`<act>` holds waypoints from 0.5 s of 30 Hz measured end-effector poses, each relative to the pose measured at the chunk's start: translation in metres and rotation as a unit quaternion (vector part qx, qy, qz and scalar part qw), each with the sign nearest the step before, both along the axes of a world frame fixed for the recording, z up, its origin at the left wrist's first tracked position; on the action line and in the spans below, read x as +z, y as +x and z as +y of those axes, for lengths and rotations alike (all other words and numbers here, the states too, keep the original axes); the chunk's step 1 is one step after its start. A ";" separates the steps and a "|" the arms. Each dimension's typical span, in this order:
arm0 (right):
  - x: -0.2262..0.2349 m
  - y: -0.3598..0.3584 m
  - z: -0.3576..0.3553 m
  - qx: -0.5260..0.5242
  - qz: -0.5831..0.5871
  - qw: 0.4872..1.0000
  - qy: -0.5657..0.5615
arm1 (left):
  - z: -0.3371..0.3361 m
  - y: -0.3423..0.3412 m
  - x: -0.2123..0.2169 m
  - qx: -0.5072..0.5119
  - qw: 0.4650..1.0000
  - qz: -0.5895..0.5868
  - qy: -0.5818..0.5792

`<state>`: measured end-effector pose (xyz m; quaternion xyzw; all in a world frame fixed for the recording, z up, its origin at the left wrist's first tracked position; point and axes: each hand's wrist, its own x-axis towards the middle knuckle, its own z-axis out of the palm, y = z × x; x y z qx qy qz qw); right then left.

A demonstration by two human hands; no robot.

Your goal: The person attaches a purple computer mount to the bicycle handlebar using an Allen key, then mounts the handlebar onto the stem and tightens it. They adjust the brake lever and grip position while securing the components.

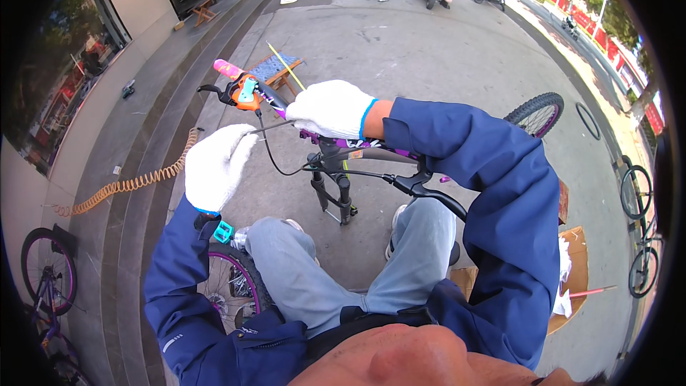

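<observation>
A bicycle handlebar with a pink grip and an orange and teal lever unit lies before me. My left hand, in a white knit glove, pinches one end of a thin dark cable. Its other end runs to my right hand, also gloved and closed, over the purple bike frame. From behind the right glove a thin yellow rod sticks up; its lower end is hidden. Below hangs a black fork without a wheel. A black brake lever sits under my right forearm.
A purple-rimmed wheel and a teal pedal are by my left leg. An orange coiled hose crosses the steps. A small wooden stool stands beyond the handlebar, an open cardboard box at right. People stand farther off.
</observation>
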<state>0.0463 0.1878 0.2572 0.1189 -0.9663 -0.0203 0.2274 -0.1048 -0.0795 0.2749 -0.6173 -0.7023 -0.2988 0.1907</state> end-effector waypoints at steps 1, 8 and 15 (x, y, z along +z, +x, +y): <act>0.000 -0.001 0.000 0.002 0.006 1.000 -0.001 | 0.000 0.000 0.000 0.000 1.000 -0.019 0.001; 0.025 0.006 -0.016 -0.004 -0.018 0.999 -0.038 | -0.013 0.005 -0.003 0.014 0.972 -0.230 0.044; 0.084 0.110 0.009 -0.109 0.040 0.988 -0.102 | -0.033 -0.003 -0.053 -0.006 0.916 -0.397 0.065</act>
